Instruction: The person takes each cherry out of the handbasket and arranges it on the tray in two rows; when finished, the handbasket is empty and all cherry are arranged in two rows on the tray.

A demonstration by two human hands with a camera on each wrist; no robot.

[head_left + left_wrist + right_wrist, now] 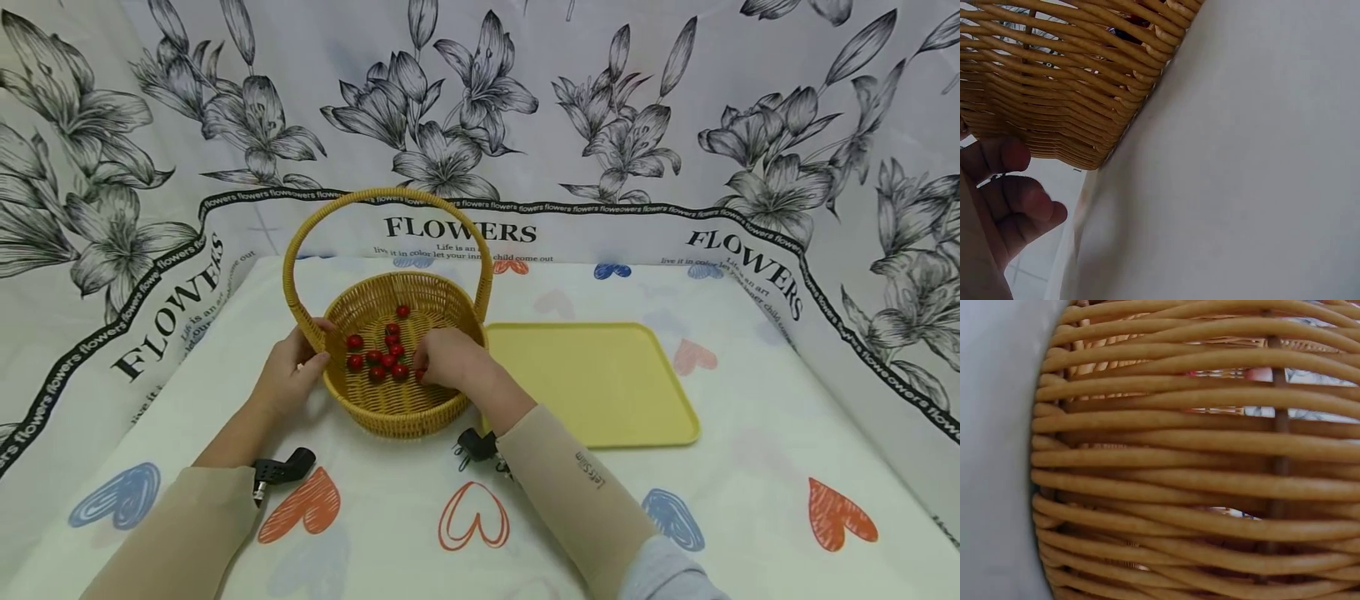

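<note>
A yellow wicker basket (pixel 405 427) with a tall hoop handle stands on the table, and several small, round, shiny red fruits (pixel 377 374) lie on its bottom. At the basket's left side my left hand (pixel 288 367) grips the rim near the handle's foot, with the thumb on the near side. Bent fingers (pixel 1022 197) show below the weave in the left wrist view. My right hand (pixel 455 360) reaches down inside the basket on the right. A red fruit (pixel 421 376) shows by its fingertips, which are mostly hidden. Basket weave fills most of the right wrist view.
Right of the basket, and close to it, lies a flat yellow tray (pixel 588 383) with a low rim. The white tablecloth (pixel 397 517) bears printed hearts. Behind the table hangs a flower-printed cloth (pixel 630 100).
</note>
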